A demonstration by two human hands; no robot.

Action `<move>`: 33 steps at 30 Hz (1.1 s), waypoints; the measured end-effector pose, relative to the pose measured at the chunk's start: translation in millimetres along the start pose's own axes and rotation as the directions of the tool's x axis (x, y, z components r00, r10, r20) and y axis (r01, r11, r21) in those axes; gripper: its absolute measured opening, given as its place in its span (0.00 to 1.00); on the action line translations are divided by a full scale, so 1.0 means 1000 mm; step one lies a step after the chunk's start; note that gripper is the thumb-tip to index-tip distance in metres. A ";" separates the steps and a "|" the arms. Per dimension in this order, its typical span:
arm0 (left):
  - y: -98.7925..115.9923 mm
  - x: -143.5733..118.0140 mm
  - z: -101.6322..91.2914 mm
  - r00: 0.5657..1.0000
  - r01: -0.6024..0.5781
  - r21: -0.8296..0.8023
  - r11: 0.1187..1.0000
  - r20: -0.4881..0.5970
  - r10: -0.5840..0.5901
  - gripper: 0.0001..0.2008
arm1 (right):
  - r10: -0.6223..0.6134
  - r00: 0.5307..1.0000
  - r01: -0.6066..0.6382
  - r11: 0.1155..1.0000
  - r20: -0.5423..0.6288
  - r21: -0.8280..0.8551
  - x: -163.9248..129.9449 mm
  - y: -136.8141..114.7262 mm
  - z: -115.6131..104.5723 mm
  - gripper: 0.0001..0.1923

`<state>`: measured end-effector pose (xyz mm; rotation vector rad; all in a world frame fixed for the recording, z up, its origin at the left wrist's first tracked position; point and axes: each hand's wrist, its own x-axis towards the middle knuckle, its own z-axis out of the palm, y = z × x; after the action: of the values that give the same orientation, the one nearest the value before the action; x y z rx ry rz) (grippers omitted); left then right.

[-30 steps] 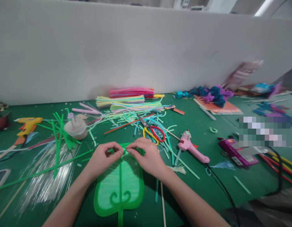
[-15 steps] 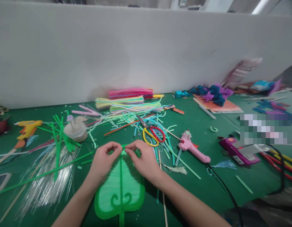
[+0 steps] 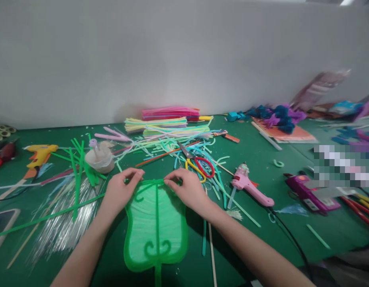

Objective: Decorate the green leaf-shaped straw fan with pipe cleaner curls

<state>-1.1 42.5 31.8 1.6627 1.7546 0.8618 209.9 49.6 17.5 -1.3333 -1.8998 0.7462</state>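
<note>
A green leaf-shaped fan (image 3: 156,229) with pale threads and a green rim lies flat on the green table in front of me, its stem toward me. My left hand (image 3: 120,191) pinches the fan's top edge at the left. My right hand (image 3: 187,189) pinches the same edge right of the centre rib. Red-and-yellow scissors (image 3: 198,164) lie just beyond my right hand.
A pink glue gun (image 3: 248,185) with a black cord lies to the right, a yellow glue gun (image 3: 38,154) at far left. Coloured strip bundles (image 3: 169,121) sit by the white wall. Clear strands (image 3: 63,223) spread at left. A purple tool (image 3: 310,195) and blue-purple scraps (image 3: 277,115) lie at right.
My hands have moved apart along the fan's top edge, so the rim between them is now uncovered. The view has shifted slightly.
</note>
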 end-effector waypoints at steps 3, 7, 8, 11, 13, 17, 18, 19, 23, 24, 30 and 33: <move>-0.011 0.007 -0.002 0.999 -0.010 0.072 0.997 0.037 0.007 0.17 | -0.017 0.995 0.021 0.999 0.094 -0.038 0.021 0.004 0.002 0.04; -0.015 0.008 0.002 0.989 -0.020 0.113 0.993 0.146 0.003 0.15 | -0.005 0.975 0.016 0.999 0.222 -0.049 0.038 0.009 0.009 0.03; -0.014 0.008 0.002 0.985 -0.027 0.127 0.992 0.174 0.004 0.16 | 0.000 0.970 0.012 0.999 0.242 -0.049 0.039 0.010 0.010 0.03; -0.013 0.007 0.003 0.973 -0.072 0.205 0.976 0.229 0.024 0.18 | 0.010 0.961 0.005 0.999 0.275 -0.054 0.041 0.012 0.011 0.04; -0.013 0.006 0.003 0.971 -0.086 0.250 0.964 0.237 0.026 0.22 | 0.008 0.956 0.009 0.998 0.292 -0.055 0.042 0.012 0.010 0.04; -0.012 0.007 0.000 0.958 -0.030 0.224 0.974 0.285 -0.037 0.21 | -0.022 0.945 0.037 0.999 0.327 -0.040 0.043 0.007 0.006 0.04; -0.010 0.007 -0.002 0.950 -0.014 0.199 0.980 0.307 -0.049 0.20 | -0.041 0.942 0.052 0.998 0.333 -0.025 0.043 0.005 0.005 0.04; -0.009 0.007 -0.005 0.943 -0.006 0.174 0.985 0.328 -0.052 0.19 | -0.067 0.940 0.073 0.997 0.333 -0.007 0.042 0.003 0.003 0.04; 0.003 0.006 -0.018 0.909 -0.012 0.046 0.999 0.416 -0.008 0.16 | -0.237 0.928 0.234 0.971 0.288 0.046 0.036 -0.005 -0.009 0.03; 0.006 0.005 -0.020 0.898 -0.008 0.007 1.000 0.439 0.004 0.16 | -0.288 0.918 0.287 0.957 0.274 0.045 0.033 -0.008 -0.012 0.03; 0.018 0.001 -0.022 0.842 0.098 -0.124 0.987 0.540 -0.016 0.16 | -0.452 0.858 0.464 0.886 0.241 0.012 0.017 -0.020 -0.023 0.05; 0.018 -0.001 -0.019 0.845 0.231 -0.198 0.953 0.526 -0.096 0.16 | -0.460 0.856 0.472 0.881 0.237 0.006 0.013 -0.022 -0.024 0.05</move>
<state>-4.1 40.1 57.4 1.3823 1.3280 0.4765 213.8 57.1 52.1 -0.7763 -2.3228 0.6202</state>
